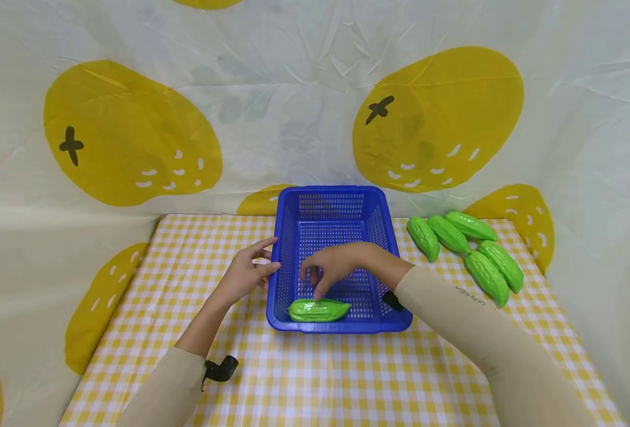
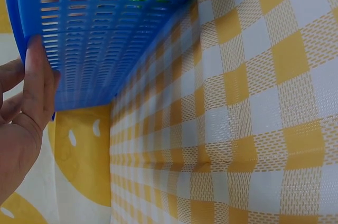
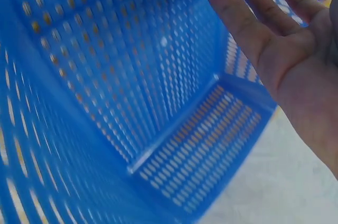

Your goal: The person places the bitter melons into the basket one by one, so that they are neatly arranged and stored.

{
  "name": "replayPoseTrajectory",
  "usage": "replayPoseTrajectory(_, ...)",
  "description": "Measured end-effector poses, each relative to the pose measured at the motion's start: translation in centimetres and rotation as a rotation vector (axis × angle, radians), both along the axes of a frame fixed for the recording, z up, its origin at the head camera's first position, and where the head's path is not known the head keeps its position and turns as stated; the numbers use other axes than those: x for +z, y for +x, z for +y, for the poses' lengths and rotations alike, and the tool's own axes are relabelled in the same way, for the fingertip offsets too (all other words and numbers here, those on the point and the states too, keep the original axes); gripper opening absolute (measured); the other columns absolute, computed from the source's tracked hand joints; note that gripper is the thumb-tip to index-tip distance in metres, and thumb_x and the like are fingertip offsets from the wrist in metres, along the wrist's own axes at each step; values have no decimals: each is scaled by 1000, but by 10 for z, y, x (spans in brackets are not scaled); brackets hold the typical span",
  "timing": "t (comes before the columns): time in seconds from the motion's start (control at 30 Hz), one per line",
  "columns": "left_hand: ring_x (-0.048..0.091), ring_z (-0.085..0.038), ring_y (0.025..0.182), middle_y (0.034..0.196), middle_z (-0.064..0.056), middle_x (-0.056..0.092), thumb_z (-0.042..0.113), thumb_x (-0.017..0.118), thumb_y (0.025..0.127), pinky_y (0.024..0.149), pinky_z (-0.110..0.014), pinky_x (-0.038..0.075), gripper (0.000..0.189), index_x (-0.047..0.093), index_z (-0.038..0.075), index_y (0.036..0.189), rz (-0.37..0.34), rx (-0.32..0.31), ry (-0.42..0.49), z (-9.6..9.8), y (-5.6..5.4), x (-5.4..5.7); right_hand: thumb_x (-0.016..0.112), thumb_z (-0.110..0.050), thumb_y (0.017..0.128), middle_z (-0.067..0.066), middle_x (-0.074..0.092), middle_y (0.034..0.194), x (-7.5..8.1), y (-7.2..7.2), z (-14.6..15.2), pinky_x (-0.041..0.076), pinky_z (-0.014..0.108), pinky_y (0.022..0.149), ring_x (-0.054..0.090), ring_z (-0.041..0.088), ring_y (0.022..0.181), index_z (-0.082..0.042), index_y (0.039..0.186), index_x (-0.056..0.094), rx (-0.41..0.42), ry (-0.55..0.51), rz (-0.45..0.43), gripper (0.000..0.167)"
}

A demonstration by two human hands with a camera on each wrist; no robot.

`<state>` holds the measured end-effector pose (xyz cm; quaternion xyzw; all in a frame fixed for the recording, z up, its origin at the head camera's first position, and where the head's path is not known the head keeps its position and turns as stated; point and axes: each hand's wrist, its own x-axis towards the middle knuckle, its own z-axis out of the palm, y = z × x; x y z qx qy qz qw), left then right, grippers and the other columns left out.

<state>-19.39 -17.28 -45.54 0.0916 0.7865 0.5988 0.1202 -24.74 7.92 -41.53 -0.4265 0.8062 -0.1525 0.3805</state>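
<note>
A green, bumpy bitter melon [image 1: 319, 310] lies crosswise at the near end of the blue plastic basket [image 1: 339, 327]. Over the basket is my right hand [image 1: 336, 267], one fingertip right at the melon's far edge. In the right wrist view the fingers [image 3: 240, 20] are loosely extended with nothing between them. My left hand [image 1: 248, 270] touches the basket's left side, fingertips at the rim. From the left wrist, its fingers [image 2: 37, 81] lie fairly straight against the slotted outer wall [image 2: 84, 49].
Several more bitter melons [image 1: 485, 276] lie grouped on the table right of the basket. A yellow-and-white checked cloth [image 1: 315, 379] covers the table. Behind it hangs a pale curtain [image 1: 288, 118] with large yellow fruit prints, close to the basket's far end.
</note>
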Motion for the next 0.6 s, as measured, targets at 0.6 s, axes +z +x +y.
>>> replayPoseTrajectory(0.6, 71, -17, 72, 117, -22, 62, 4, 69, 99, 67, -61, 64, 62, 46, 10, 156, -19, -16, 18, -1, -1, -1, 79, -35, 93, 2, 68, 123, 62, -6, 83, 61, 37, 98, 68, 22, 116, -19, 139, 60, -240, -179, 70, 52)
